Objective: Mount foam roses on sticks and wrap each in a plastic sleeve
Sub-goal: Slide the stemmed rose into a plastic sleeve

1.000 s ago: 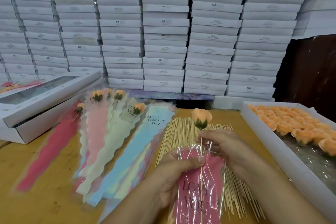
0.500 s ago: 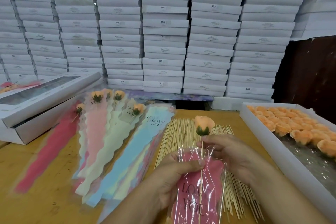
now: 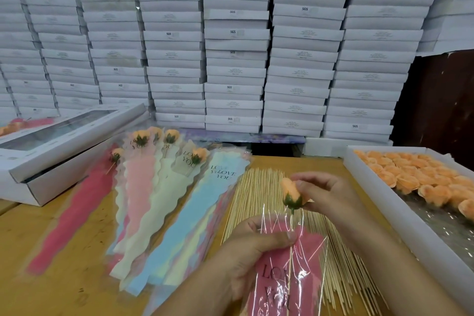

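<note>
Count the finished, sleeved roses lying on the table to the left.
4 clear: one in the red sleeve, two at the pink sleeve's top, one in the cream sleeve. A blurred fifth may sit between them.

Both bare forearms reach in from below. The left hand (image 3: 252,251) curls upward, its thumb pressed flat across its grip. The right hand (image 3: 327,194), higher, pinches with bent fingertips, wrist angled inward.
</note>
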`<state>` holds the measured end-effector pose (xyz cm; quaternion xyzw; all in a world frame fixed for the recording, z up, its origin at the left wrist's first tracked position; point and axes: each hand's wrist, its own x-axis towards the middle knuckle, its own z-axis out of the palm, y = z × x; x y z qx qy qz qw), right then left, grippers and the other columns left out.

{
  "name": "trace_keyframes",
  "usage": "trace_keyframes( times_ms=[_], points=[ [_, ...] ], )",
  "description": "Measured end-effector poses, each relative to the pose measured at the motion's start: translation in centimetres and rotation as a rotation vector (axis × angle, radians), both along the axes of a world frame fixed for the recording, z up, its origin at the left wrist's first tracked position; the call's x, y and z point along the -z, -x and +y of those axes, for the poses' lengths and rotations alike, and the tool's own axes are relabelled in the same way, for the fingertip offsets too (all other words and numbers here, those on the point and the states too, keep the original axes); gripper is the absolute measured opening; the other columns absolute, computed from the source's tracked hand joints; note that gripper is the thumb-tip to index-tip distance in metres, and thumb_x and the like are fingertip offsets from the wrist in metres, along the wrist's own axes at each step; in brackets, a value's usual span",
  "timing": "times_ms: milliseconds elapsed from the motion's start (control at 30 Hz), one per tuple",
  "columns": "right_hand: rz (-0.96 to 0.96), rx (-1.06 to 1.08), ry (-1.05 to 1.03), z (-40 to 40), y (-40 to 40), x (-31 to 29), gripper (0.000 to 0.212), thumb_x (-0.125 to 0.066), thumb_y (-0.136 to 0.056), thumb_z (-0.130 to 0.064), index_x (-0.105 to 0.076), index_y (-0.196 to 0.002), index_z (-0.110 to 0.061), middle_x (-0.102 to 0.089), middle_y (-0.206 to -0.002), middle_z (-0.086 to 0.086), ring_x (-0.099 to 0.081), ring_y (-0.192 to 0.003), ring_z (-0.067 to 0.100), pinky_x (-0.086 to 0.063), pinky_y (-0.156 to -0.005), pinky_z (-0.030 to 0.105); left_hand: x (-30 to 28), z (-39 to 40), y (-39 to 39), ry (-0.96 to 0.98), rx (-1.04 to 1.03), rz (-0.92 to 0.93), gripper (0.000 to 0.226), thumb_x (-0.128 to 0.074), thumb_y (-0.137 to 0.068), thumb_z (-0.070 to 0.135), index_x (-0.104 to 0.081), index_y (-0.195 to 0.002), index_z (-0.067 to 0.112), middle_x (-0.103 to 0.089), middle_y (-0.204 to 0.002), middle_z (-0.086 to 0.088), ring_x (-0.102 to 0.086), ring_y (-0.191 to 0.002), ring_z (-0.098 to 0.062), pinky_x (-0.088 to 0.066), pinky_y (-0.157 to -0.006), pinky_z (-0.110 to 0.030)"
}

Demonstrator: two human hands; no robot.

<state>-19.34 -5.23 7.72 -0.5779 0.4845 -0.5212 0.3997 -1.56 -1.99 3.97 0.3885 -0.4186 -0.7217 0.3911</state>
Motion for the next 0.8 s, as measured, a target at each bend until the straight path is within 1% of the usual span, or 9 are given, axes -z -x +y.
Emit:
trace_keyframes(
  times_ms=[167,267,300,367,467,567,633,733,800],
  points=[
    [0.021,-0.02,-0.023,0.3,-0.5,0.5,0.016,-0.069,-0.09,-0.008,-0.078,-0.094,-0.02,-0.078,-0.083,-0.001,-0.073,-0.071,0.009,-0.053,-0.062,0.016,0.2,-0.3,-0.1,-0.015,-0.024,0.037,0.059,-0.086,-0.065,-0.006,-0.065,-0.12,-0.001,-0.074,-0.101,-0.025,-0.074,-0.077,-0.028,-0.059,-0.06,-0.033],
    [0.064,-0.006,-0.029,0.4,-0.7,0.8,0.015,-0.071,-0.089,-0.01,-0.079,-0.094,-0.021,-0.078,-0.084,0.001,-0.074,-0.078,0.017,-0.06,-0.073,0.03,0.4,-0.5,-0.2,-0.022,-0.058,0.042,0.057,-0.084,-0.068,-0.009,-0.064,-0.121,-0.001,-0.073,-0.102,-0.027,-0.072,-0.078,-0.031,-0.061,-0.069,-0.039],
    [0.074,-0.002,-0.032,0.4,-0.8,0.9,0.015,-0.071,-0.089,-0.01,-0.079,-0.093,-0.023,-0.078,-0.085,0.0,-0.075,-0.08,0.018,-0.06,-0.077,0.033,0.4,-0.6,-0.2,-0.024,-0.06,0.056,0.056,-0.083,-0.069,-0.01,-0.064,-0.121,-0.001,-0.074,-0.101,-0.027,-0.073,-0.076,-0.031,-0.061,-0.066,-0.038],
    [0.074,0.001,-0.033,0.5,-0.9,0.9,0.016,-0.07,-0.089,-0.01,-0.08,-0.092,-0.023,-0.078,-0.085,0.0,-0.075,-0.081,0.019,-0.06,-0.08,0.036,0.3,-0.6,-0.1,-0.009,-0.044,0.082,0.047,-0.081,-0.071,-0.008,-0.07,-0.117,-0.001,-0.074,-0.099,-0.025,-0.073,-0.072,-0.029,-0.06,-0.062,-0.034],
    [0.065,-0.001,-0.028,0.7,-0.8,1.0,0.018,-0.069,-0.089,-0.007,-0.08,-0.09,-0.022,-0.078,-0.084,0.001,-0.075,-0.079,0.018,-0.062,-0.075,0.033,0.1,-0.6,0.0,0.009,-0.038,0.102,0.033,-0.082,-0.07,0.003,-0.078,-0.103,0.001,-0.075,-0.095,-0.023,-0.074,-0.074,-0.027,-0.06,-0.068,-0.033],
    [0.041,-0.006,-0.029,1.0,-0.7,1.3,0.016,-0.069,-0.09,-0.006,-0.08,-0.091,-0.017,-0.078,-0.084,0.001,-0.075,-0.076,0.014,-0.058,-0.063,0.02,0.0,-0.5,0.1,-0.025,-0.092,0.095,0.062,-0.093,-0.065,0.012,-0.067,-0.119,-0.003,-0.073,-0.101,-0.026,-0.071,-0.079,-0.03,-0.059,-0.075,-0.037],
    [0.041,-0.012,-0.024,1.2,-0.7,1.4,0.016,-0.067,-0.092,-0.01,-0.08,-0.091,-0.018,-0.078,-0.085,0.0,-0.074,-0.077,0.014,-0.057,-0.063,0.019,-0.1,-0.4,0.1,-0.039,-0.113,0.103,0.077,-0.092,-0.064,0.016,-0.059,-0.13,-0.004,-0.071,-0.107,-0.028,-0.07,-0.081,-0.032,-0.058,-0.077,-0.04],
    [0.038,-0.012,-0.034,1.5,-0.8,1.4,0.024,-0.06,-0.096,-0.015,-0.081,-0.086,-0.023,-0.078,-0.086,0.0,-0.074,-0.08,0.014,-0.056,-0.065,0.018,-0.2,-0.4,0.0,-0.047,-0.115,0.108,0.075,-0.092,-0.068,0.014,-0.057,-0.132,-0.003,-0.07,-0.11,-0.029,-0.069,-0.082,-0.033,-0.058,-0.078,-0.041],
    [0.056,-0.004,-0.034,1.6,-0.7,1.4,0.028,-0.056,-0.098,-0.018,-0.081,-0.085,-0.025,-0.078,-0.089,-0.001,-0.072,-0.085,0.012,-0.055,-0.073,0.022,-0.1,-0.4,-0.1,-0.053,-0.098,0.119,0.072,-0.09,-0.069,0.013,-0.058,-0.131,-0.003,-0.07,-0.109,-0.029,-0.068,-0.081,-0.033,-0.058,-0.079,-0.041]
  ],
)
